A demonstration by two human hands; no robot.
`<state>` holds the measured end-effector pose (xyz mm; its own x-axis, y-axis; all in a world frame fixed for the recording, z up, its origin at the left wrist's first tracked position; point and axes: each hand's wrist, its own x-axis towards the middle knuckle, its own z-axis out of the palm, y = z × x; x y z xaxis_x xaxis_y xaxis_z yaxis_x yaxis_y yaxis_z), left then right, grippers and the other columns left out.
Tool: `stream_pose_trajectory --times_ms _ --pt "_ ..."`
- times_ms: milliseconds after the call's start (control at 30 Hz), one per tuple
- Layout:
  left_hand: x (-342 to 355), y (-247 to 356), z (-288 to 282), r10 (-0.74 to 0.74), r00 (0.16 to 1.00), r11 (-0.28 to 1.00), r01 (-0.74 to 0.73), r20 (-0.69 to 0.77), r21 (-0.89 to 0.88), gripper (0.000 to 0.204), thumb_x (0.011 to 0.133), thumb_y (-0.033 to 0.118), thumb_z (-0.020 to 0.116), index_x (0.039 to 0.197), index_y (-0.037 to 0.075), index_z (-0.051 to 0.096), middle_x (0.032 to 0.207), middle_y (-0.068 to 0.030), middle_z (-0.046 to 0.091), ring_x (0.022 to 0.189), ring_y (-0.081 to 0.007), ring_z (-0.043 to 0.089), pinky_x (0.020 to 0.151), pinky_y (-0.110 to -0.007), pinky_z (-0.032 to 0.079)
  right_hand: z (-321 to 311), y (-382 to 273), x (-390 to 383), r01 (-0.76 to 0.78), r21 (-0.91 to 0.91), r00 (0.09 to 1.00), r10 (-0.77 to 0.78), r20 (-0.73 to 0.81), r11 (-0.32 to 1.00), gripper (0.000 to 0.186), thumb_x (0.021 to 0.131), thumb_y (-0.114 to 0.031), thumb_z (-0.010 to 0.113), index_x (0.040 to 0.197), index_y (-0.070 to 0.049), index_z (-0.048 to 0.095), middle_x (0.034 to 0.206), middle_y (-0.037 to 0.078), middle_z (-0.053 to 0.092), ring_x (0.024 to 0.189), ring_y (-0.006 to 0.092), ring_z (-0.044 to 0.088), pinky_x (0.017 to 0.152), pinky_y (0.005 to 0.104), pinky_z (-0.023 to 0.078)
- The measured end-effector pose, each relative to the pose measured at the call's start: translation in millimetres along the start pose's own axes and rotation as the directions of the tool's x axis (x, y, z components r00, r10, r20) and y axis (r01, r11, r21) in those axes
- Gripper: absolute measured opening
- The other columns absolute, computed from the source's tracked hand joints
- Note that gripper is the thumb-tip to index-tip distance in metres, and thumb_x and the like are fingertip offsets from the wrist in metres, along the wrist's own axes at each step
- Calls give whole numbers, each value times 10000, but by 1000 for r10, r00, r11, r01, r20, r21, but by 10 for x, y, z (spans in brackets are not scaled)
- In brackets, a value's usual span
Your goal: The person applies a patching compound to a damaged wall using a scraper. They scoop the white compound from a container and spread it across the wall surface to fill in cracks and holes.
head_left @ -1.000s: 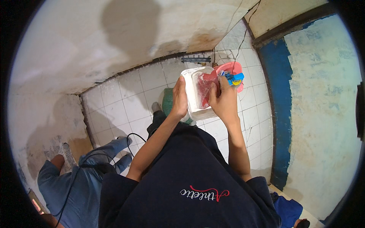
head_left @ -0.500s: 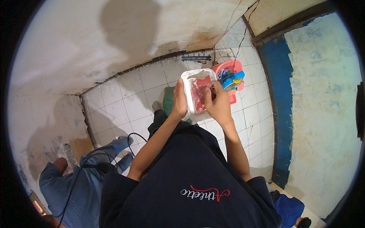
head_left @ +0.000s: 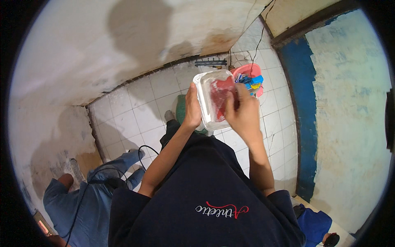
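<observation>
In front of my chest is a white rectangular plastic tub (head_left: 199,88), its rim crusted with dried white material. My left hand (head_left: 192,108) is closed around its left side. Over the tub's opening lies a flat red putty spreader (head_left: 222,88), smeared with white. My right hand (head_left: 244,113), blurred by motion, pinches the spreader at its right side, with the fingertips partly hidden. The tub's inner bottom is mostly covered by the spreader and the hand.
Beyond the tub stands a pink basin (head_left: 250,68) holding a blue item (head_left: 257,80) and other things. A green sack (head_left: 180,106) lies under the tub. A dark rack (head_left: 210,63) lies by the wall. One person in blue (head_left: 86,206) is at left, another (head_left: 314,222) at lower right.
My right hand has moved slightly right and down, and the spreader has shifted right with it. The tub has tilted a little, showing more of its left inner wall.
</observation>
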<state>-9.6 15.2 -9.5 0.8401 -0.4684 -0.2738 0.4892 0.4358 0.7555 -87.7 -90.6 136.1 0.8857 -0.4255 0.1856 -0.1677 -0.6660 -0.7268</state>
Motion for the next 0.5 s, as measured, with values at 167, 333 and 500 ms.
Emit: stream_pose_trajectory --times_ms 167,333,500 --pt "109 -135 -101 36 999 995 -33 -27 97 620 1063 478 283 1247 -46 556 1190 -137 620 1046 -189 593 932 -329 471 284 219 6 84 -80 996 -87 -28 993 126 861 -6 590 972 42 555 683 221 603 574 362 630 513 395 464" --pt "35 -10 -26 -20 999 1000 19 -40 -23 643 1062 484 281 1232 -70 560 1194 -162 616 1089 -213 573 967 -337 442 92 184 101 31 -37 997 -34 -65 999 123 872 -15 589 980 38 562 662 215 596 563 358 623 511 387 457" --pt "37 -67 -72 51 997 975 -37 -58 221 618 1067 464 289 1228 -64 567 1186 -155 618 1084 -199 570 965 -329 440 243 412 38 60 -36 997 -61 -39 998 108 875 -23 582 960 38 553 647 211 585 564 353 603 516 401 440"
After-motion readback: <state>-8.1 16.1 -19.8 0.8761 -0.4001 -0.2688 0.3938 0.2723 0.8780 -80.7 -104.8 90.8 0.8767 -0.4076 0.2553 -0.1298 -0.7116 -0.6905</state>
